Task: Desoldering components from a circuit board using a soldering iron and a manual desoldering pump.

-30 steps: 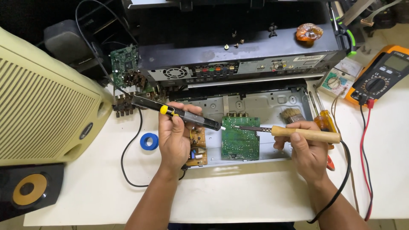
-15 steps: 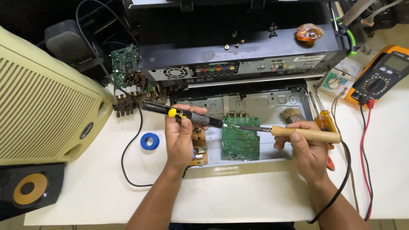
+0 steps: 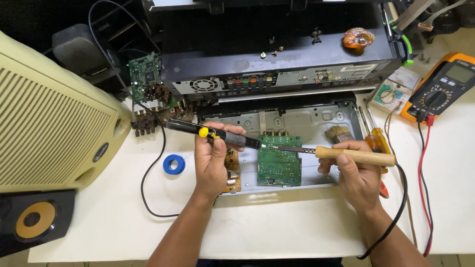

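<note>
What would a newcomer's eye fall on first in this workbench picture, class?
Two hands meet at the centre over a green circuit board lying in an open metal chassis: the left hand holds a black pump tool, the right hand a wooden-handled soldering iron, their tips close together at the board's top edge. A big cream speaker fills the left side, and an orange multimeter sits at far right.

Two bare forearms, no sleeves, left hand [image 3: 212, 163], right hand [image 3: 357, 174]
</note>
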